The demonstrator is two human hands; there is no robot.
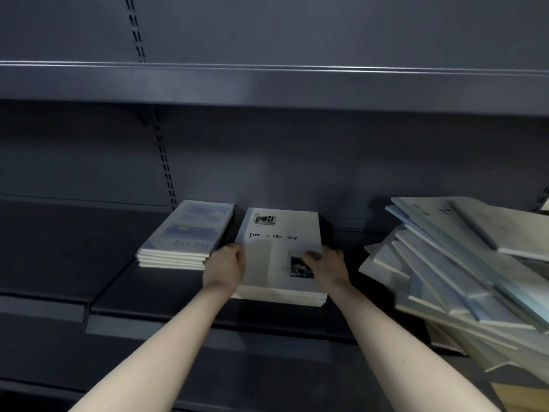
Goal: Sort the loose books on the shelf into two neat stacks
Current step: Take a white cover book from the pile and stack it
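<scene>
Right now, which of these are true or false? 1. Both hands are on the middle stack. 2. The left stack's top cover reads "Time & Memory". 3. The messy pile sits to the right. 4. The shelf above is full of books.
1. True: the left hand and right hand hold the top book of the middle stack.
2. False: the left stack shows a bluish cover; "Time & Memory" tops the middle one.
3. True: the loose pile lies askew at the right.
4. False: no books show on the upper shelf.
</scene>
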